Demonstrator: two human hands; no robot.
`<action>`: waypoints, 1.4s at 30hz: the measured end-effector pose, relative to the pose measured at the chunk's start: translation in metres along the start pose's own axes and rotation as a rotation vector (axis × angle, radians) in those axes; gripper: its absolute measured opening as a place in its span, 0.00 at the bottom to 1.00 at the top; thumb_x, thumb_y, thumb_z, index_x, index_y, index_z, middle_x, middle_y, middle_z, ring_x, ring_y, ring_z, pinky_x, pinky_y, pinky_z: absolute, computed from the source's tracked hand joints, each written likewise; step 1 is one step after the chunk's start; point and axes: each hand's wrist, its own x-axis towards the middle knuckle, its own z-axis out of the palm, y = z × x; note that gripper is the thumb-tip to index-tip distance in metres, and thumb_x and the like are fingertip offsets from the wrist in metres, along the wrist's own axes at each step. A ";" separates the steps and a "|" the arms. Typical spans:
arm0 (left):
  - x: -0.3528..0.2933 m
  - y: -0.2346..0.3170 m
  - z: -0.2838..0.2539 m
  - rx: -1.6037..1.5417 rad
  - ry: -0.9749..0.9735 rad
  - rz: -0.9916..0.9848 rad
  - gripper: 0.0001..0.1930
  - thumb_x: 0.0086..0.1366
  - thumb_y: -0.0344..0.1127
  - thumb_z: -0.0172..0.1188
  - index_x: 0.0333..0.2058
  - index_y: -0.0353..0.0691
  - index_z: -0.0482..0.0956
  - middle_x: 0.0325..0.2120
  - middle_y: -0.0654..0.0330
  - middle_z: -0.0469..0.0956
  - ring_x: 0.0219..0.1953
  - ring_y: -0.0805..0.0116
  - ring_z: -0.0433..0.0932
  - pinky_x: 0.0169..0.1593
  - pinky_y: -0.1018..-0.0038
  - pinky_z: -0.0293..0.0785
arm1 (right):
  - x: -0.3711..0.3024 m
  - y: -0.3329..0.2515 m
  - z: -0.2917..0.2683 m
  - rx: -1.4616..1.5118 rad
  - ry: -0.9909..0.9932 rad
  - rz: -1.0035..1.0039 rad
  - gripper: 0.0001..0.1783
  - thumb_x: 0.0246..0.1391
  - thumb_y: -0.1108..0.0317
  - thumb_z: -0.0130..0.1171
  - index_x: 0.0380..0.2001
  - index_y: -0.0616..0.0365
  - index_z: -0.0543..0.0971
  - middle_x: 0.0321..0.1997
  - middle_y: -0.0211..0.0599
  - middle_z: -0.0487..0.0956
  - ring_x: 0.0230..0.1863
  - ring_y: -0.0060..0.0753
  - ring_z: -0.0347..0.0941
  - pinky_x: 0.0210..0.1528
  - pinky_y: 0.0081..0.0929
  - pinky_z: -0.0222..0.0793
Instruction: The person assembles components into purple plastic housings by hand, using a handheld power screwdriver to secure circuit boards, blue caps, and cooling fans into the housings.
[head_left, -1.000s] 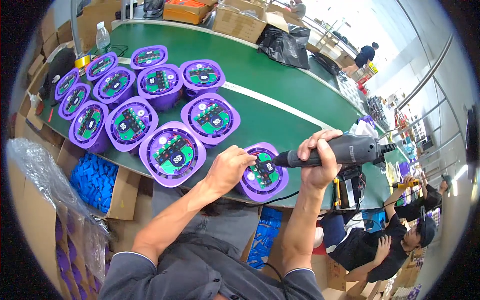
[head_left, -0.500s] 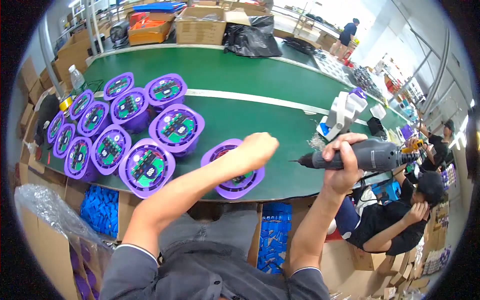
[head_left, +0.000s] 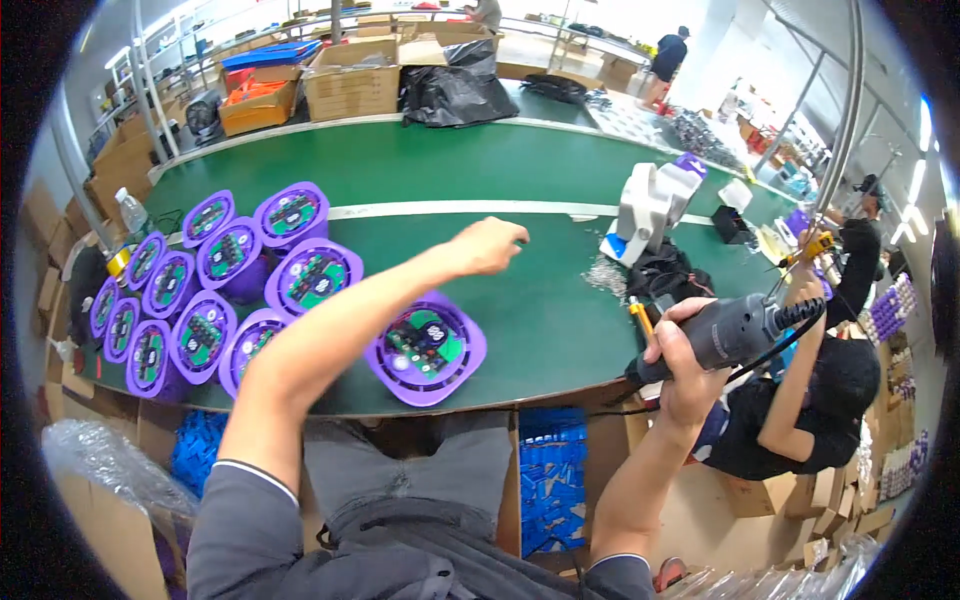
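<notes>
Screwdriver [head_left: 735,335], grey powered type with a cord, was in right hand [head_left: 680,365], fingers wrapped tight around the grip, held off the near edge of the green table [head_left: 560,300] at the right. Tip pointed down-left toward the table edge. Left hand [head_left: 490,245] was out over the bare table, past the purple round housing [head_left: 425,348], fingers curled loosely inward, holding nothing visible, touching nothing. That housing sat alone near the front edge, circuit board face up, under the left forearm. Cluster of same purple housings [head_left: 215,290] sat at table's left, packed side by side. White plastic unit [head_left: 650,205] stood further right, small loose parts [head_left: 605,275] just beside it. Another person [head_left: 820,400] in black sat low at right, close to the screwdriver. Cardboard boxes [head_left: 350,85] lined the far side.
</notes>
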 end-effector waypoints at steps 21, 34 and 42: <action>-0.153 0.021 -0.062 0.218 -0.469 0.274 0.34 0.39 0.33 0.59 0.50 0.37 0.64 0.48 0.51 0.66 0.53 0.54 0.62 0.54 0.62 0.61 | -0.030 0.024 0.075 0.106 -0.240 0.189 0.14 0.38 0.80 0.60 0.32 0.62 0.70 0.21 0.34 0.71 0.18 0.23 0.68 0.21 0.18 0.65; -0.115 -0.019 -0.054 -0.691 -0.471 -0.132 0.14 0.60 0.43 0.54 0.25 0.37 0.74 0.20 0.66 0.72 0.25 0.80 0.67 0.30 0.78 0.64 | -0.021 0.037 0.082 0.076 -0.221 0.215 0.12 0.38 0.80 0.59 0.30 0.62 0.71 0.21 0.34 0.72 0.17 0.24 0.69 0.21 0.19 0.66; -0.117 -0.047 -0.032 -1.581 -0.118 -0.526 0.10 0.62 0.40 0.50 0.30 0.38 0.72 0.22 0.65 0.73 0.22 0.76 0.71 0.26 0.77 0.69 | -0.021 0.040 0.076 0.095 -0.224 0.221 0.12 0.37 0.82 0.58 0.29 0.61 0.72 0.20 0.33 0.72 0.17 0.24 0.69 0.22 0.20 0.66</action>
